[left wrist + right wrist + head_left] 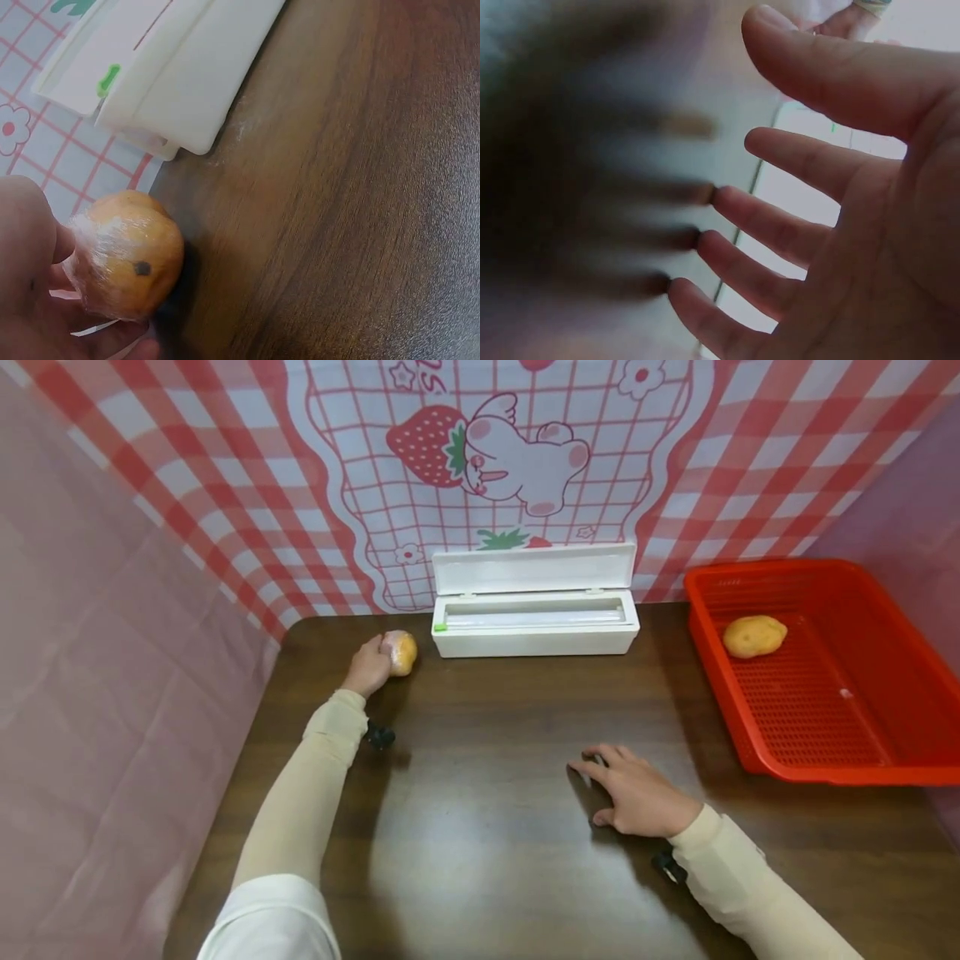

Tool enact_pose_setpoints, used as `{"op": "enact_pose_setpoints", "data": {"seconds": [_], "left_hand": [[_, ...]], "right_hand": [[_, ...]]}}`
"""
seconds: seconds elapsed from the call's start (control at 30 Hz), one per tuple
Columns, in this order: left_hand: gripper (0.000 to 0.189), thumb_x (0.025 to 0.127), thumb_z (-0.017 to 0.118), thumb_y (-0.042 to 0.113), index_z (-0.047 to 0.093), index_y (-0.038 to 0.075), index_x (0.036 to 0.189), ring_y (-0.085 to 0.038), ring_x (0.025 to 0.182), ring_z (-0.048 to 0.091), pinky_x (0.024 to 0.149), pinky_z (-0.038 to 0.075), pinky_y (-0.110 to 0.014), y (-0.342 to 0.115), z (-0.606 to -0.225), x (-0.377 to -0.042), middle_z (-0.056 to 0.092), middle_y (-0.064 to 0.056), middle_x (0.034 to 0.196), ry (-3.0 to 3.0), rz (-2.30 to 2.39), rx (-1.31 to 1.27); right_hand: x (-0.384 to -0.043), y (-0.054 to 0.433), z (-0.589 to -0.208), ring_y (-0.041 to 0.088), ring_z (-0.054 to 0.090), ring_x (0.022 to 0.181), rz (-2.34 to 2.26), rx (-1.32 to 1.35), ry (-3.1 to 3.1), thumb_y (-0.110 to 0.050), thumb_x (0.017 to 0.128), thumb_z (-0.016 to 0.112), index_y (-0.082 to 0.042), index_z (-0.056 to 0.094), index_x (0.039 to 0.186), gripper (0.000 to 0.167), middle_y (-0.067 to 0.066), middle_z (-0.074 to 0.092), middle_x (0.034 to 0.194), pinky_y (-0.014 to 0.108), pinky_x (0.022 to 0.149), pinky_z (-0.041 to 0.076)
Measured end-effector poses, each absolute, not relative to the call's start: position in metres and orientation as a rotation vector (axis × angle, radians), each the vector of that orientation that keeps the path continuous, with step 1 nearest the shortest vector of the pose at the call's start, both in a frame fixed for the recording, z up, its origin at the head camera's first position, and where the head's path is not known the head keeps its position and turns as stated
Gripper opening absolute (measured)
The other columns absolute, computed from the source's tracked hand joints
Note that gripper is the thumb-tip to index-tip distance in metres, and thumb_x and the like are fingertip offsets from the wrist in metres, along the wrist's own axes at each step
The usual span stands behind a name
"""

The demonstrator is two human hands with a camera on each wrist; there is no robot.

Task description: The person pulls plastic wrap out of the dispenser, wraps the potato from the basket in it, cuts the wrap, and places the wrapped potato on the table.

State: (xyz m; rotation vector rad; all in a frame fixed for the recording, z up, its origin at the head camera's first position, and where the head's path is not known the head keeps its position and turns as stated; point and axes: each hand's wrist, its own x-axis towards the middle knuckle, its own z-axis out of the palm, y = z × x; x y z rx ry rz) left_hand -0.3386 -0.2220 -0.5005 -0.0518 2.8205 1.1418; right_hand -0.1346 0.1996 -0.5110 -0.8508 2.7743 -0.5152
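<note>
At the far left of the table, my left hand (367, 670) grips a yellow potato (403, 653) covered in clear plastic film. The left wrist view has thumb and fingers around one side of this wrapped potato (146, 247), where the film is bunched; a dark spot shows on its skin. The potato is at the tabletop, just left of the white cling film box (536, 642). My right hand (645, 795) holds nothing, its fingers spread and slightly bent, low over the right half of the table. In the right wrist view the right hand's fingertips (731, 199) touch or nearly touch the tabletop.
The cling film box has its lid (534, 568) raised, a roll (536, 617) inside and a green slider at its left end. On the right, a red plastic basket (720, 714) contains another potato (754, 637). A checked cloth (255, 527) hangs behind the brown table (480, 827).
</note>
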Motion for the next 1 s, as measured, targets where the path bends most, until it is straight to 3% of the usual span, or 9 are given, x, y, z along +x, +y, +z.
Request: {"op": "enact_pose_setpoints", "data": {"seconds": [0.3, 0.5, 0.63, 0.73, 0.83, 1.0], "left_hand": [[0.057, 0.109, 0.029, 0.026, 0.024, -0.007, 0.156, -0.043, 0.146, 0.026, 0.120, 0.020, -0.048, -0.220, -0.492, -0.342, 0.030, -0.026, 0.159, 2.821, 1.079, -0.029], [0.054, 0.107, 0.036, 0.034, 0.043, 0.001, 0.150, -0.044, 0.142, 0.031, 0.112, 0.028, -0.060, -0.184, -0.480, -0.342, 0.041, -0.023, 0.152, 3.094, 0.924, -0.016], [0.041, 0.104, 0.045, 0.024, 0.059, 0.002, 0.135, -0.036, 0.138, 0.039, 0.112, 0.028, -0.056, -0.144, -0.467, -0.345, 0.052, -0.018, 0.143, 3.288, 0.760, 0.335], [0.037, 0.100, 0.045, 0.018, 0.065, 0.006, 0.130, -0.030, 0.134, 0.046, 0.115, 0.023, -0.056, -0.117, -0.463, -0.348, 0.057, -0.012, 0.138, 3.314, 0.539, 0.626], [0.040, 0.099, 0.043, 0.017, 0.065, 0.012, 0.131, -0.026, 0.133, 0.049, 0.117, 0.017, -0.061, -0.096, -0.464, -0.352, 0.059, -0.007, 0.139, 3.255, 0.288, 0.776], [0.047, 0.100, 0.040, 0.021, 0.053, 0.013, 0.145, -0.024, 0.137, 0.048, 0.118, 0.008, -0.063, -0.082, -0.469, -0.357, 0.053, -0.005, 0.148, 3.105, 0.101, 0.783]], "right_hand": [[-0.189, 0.204, -0.487, 0.038, 0.055, 0.121, -0.885, -0.717, 2.852, -0.014, 0.088, 0.078, 0.001, 0.060, 0.136, 0.054, 0.019, 0.058, 0.132, 0.057, 0.102, 0.043], [-0.253, 0.206, -0.463, 0.042, 0.056, 0.111, -1.094, -0.633, 3.094, 0.000, 0.089, 0.064, 0.004, 0.068, 0.121, 0.032, 0.023, 0.063, 0.120, 0.058, 0.098, 0.042], [-0.295, 0.208, -0.453, 0.043, 0.055, 0.111, -0.969, -0.550, 3.196, -0.002, 0.088, 0.054, 0.003, 0.069, 0.118, 0.034, 0.023, 0.061, 0.121, 0.060, 0.097, 0.040], [-0.315, 0.211, -0.454, 0.043, 0.051, 0.116, -0.771, -0.476, 3.186, -0.008, 0.089, 0.054, -0.001, 0.067, 0.122, 0.037, 0.022, 0.057, 0.128, 0.063, 0.098, 0.037], [-0.326, 0.214, -0.457, 0.043, 0.050, 0.120, -0.614, -0.452, 3.139, -0.012, 0.089, 0.053, -0.004, 0.066, 0.126, 0.039, 0.022, 0.054, 0.131, 0.065, 0.098, 0.036], [-0.332, 0.211, -0.465, 0.040, 0.048, 0.123, -0.480, -0.474, 3.104, -0.014, 0.088, 0.056, -0.006, 0.066, 0.128, 0.042, 0.021, 0.054, 0.134, 0.066, 0.097, 0.034]]}}
